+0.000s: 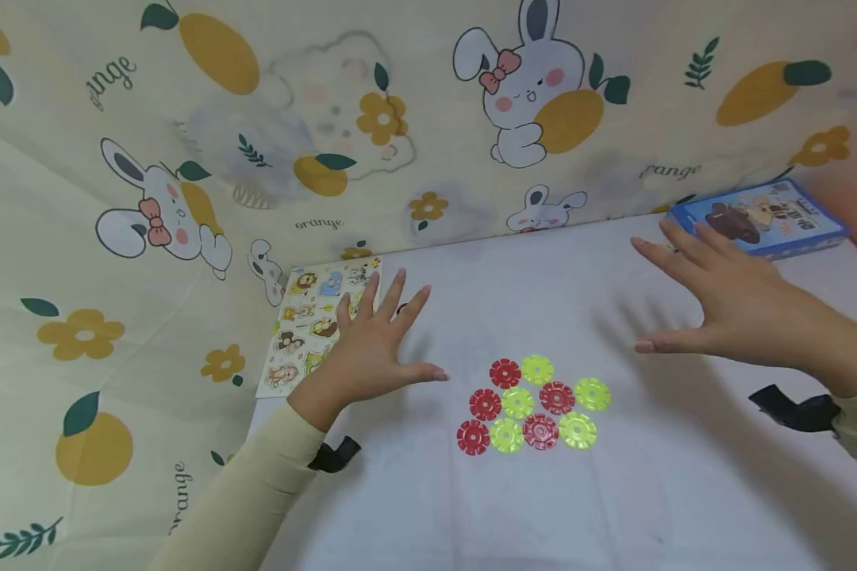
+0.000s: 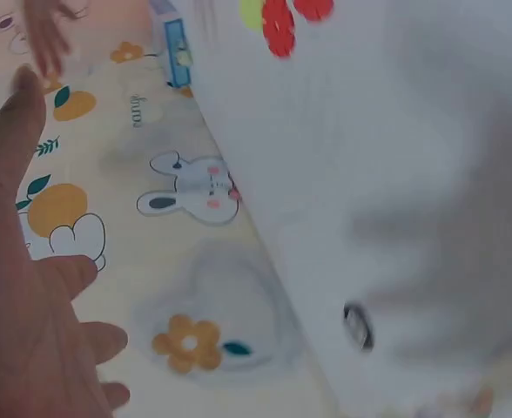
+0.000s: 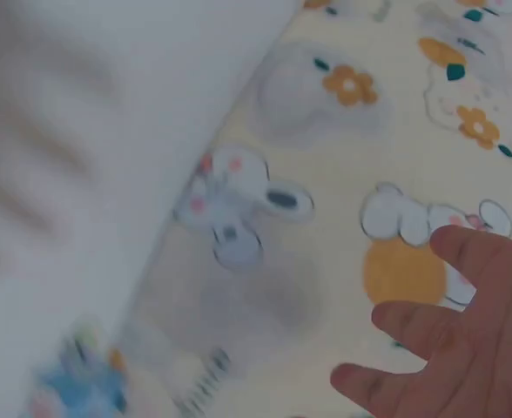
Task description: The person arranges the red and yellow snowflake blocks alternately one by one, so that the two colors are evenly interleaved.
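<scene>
- Discs, five red and five yellow-green, lay flat on the worktop between the hands, in slanting rows of four, four and two, with colours alternating along each row.
- Both hands were released and held nothing: the left hand hung to the left of the discs, the right hand to their right, fingers spread. Neither touched a disc.
- Raised hands, well apart, seemed the sound way to leave the rows undisturbed; the sleeves, too, were best off them. For any straightening, a light fingertip on one rim looked safer than a palm, as neighbours lay so close.
- Farther out, a sticker sheet lay partly behind the left hand, and a blue box lay beyond the right, near the patterned cloth.
- Only the head view took in all ten discs; the left wrist view caught three at its top edge, yet showed plainly a dark ring that the left fingers partly hid from above.
- The right wrist view showed no discs, just empty fingers against the cloth and a blurred blue patch I cannot identify.
</scene>
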